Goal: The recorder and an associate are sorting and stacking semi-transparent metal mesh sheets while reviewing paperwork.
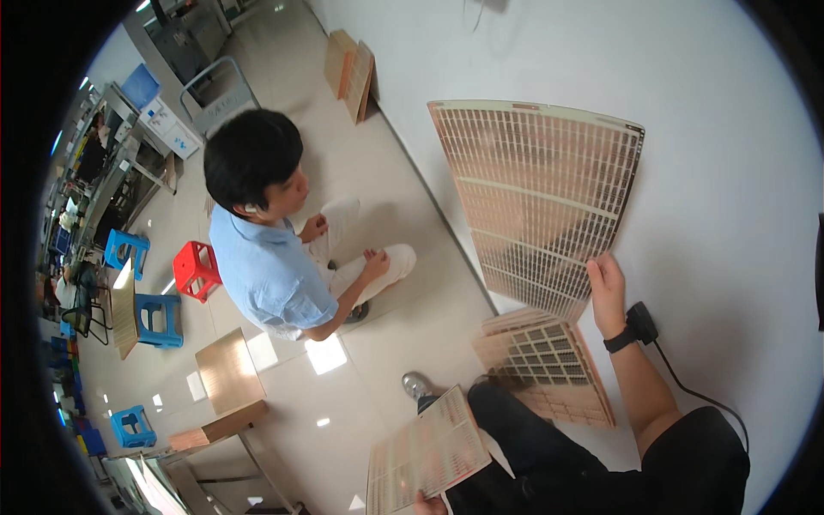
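Observation:
My right hand (608, 293) is closed on the lower right edge of a large copper-coloured circuit board panel (536, 189), held upright in front of the white wall. Rows of small slots and pale bands run across this panel. At the lower edge of the view my left hand (429, 505) grips the near edge of a second circuit board panel (427, 451), which lies slanted across my lap; only part of that hand shows. Beside my leg, below the raised panel, a stack of similar panels (545, 365) leans against the wall.
A person in a light blue shirt (279, 270) sits facing the wall, hands apart from mine. More panels (350, 73) lean farther along the wall. Red (196, 268) and blue (160, 319) stools, a copper-coloured board stack (230, 373) and a trolley (219, 99) stand to the left.

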`<action>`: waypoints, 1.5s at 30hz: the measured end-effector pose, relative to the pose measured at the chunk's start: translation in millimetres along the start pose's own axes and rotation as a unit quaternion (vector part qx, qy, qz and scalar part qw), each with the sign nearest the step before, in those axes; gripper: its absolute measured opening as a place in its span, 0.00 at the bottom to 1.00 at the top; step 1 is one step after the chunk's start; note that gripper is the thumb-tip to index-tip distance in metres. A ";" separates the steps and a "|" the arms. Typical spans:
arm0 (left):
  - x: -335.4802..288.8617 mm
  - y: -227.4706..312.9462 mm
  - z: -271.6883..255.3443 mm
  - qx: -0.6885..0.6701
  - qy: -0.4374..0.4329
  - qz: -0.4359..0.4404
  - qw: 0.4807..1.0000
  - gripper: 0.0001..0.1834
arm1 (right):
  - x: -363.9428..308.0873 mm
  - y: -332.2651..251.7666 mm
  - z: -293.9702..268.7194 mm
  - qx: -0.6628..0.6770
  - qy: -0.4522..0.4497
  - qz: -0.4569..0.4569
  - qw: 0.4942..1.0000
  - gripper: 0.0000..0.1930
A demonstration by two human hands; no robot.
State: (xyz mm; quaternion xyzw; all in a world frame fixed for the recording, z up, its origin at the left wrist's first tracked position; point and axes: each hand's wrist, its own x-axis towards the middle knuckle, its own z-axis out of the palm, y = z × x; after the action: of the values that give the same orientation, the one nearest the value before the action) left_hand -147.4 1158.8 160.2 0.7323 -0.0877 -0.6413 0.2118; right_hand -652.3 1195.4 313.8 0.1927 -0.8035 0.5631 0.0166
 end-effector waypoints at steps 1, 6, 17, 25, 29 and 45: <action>-11.0 4.7 5.2 0.057 0.008 0.006 0.998 0.20 | -0.6 -14.5 -8.9 0.032 0.001 0.010 0.999 0.08; 12.8 -7.1 -7.5 -0.025 0.003 0.032 0.999 0.21 | -1.3 -54.1 -33.7 0.154 -0.009 0.015 0.988 0.10; 60.2 -6.7 -46.0 -0.279 -0.008 0.019 0.960 0.18 | -54.9 -109.0 4.7 0.370 -0.108 0.210 0.899 0.14; 57.5 20.5 -66.8 -0.301 0.036 0.010 0.953 0.18 | -77.6 -131.5 36.3 0.372 -0.120 0.233 0.891 0.13; 58.1 41.5 -67.8 -0.330 0.013 -0.054 0.943 0.19 | -78.9 -138.0 37.2 0.379 -0.117 0.252 0.883 0.13; 125.4 73.1 -72.7 -0.236 -0.102 -0.039 0.966 0.16 | -100.3 -193.1 -47.6 0.124 -0.049 0.085 0.987 0.16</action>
State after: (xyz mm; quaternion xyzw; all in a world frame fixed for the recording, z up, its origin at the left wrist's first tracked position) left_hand -45.6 1057.6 84.4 0.5950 0.0732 -0.7231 0.3432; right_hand -505.1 1211.6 480.2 0.1510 -0.7407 0.6478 -0.0946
